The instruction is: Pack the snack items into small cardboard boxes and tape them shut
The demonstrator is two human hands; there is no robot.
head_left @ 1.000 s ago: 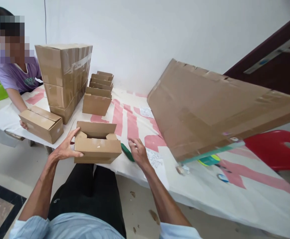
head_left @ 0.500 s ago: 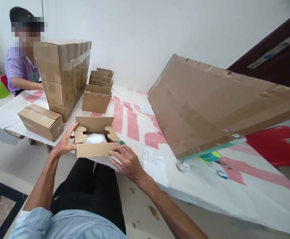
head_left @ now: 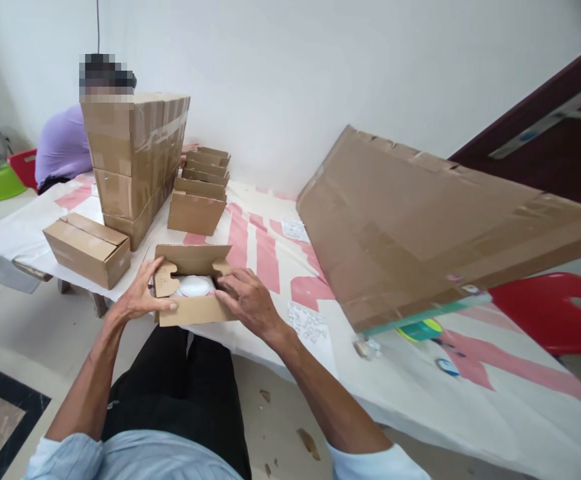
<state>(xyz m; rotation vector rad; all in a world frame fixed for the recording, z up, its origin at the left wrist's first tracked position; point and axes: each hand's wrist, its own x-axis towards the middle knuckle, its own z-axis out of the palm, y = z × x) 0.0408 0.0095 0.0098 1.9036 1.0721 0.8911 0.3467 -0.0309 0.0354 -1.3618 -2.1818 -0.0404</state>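
Observation:
A small open cardboard box (head_left: 194, 308) sits at the near edge of the table, with a white rounded object (head_left: 196, 286) inside it. My left hand (head_left: 139, 295) grips the box's left end, thumb along the front wall and fingers on the left side flap. My right hand (head_left: 247, 301) is curled over the box's right end, fingers pressing on the right side flap. The back lid flap stands upright.
A closed small box (head_left: 87, 249) lies to the left. A tall taped carton stack (head_left: 133, 157) and a row of open small boxes (head_left: 199, 195) stand behind. A large flattened cardboard sheet (head_left: 435, 220) slants at the right above a red stool (head_left: 555, 308). A person in purple (head_left: 63, 147) sits behind the stack.
My right hand left the table beside the box and came onto the box's right flap. My left hand shifted from the box's side onto its front corner. The other person moved behind the carton stack.

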